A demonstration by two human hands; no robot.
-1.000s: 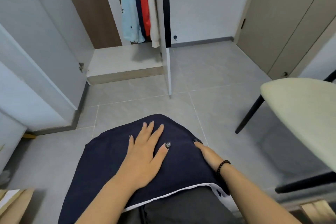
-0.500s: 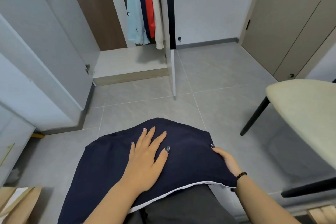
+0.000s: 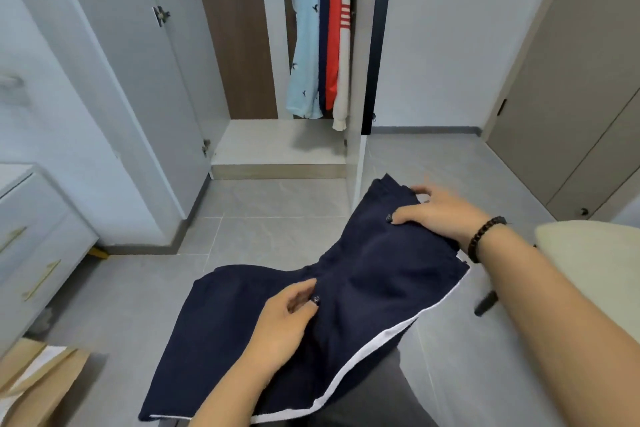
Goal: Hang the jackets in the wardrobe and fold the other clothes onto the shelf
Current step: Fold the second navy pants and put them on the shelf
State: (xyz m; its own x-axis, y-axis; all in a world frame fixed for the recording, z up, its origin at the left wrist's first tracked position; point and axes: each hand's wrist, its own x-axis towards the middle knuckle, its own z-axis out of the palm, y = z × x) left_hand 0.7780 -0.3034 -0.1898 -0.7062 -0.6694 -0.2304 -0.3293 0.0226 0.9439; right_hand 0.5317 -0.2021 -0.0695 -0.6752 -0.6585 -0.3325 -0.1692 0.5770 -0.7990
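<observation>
Across the person's lap, in the head view, lies a dark navy garment (image 3: pixel 346 295) with a white stripe along its near edge; it looks like shorts or a folded piece of sportswear, though its exact cut cannot be told. The left hand (image 3: pixel 287 319) sits at the middle of the cloth, its fingers (image 3: pixel 304 291) curled and seeming to pinch a fold of fabric. The right hand (image 3: pixel 436 211) holds the far right corner, thumb under and fingers over the edge, raising that end above the lap. A beaded bracelet (image 3: pixel 485 236) circles the right wrist.

Ahead stands the open wardrobe (image 3: pixel 239 45), with hanging clothes (image 3: pixel 322 38) on its rail and a pale bottom shelf (image 3: pixel 277 149) beneath them. A cream chair seat (image 3: pixel 595 253) is at the right, a drawer unit (image 3: pixel 34 236) at the left, and a cardboard box (image 3: pixel 38 378) in the near left corner of the floor.

The step in hand appears to be folding this garment. The next move probably calls for bringing the raised end over onto the rest, squaring the edges, then carrying the bundle to the shelf.
</observation>
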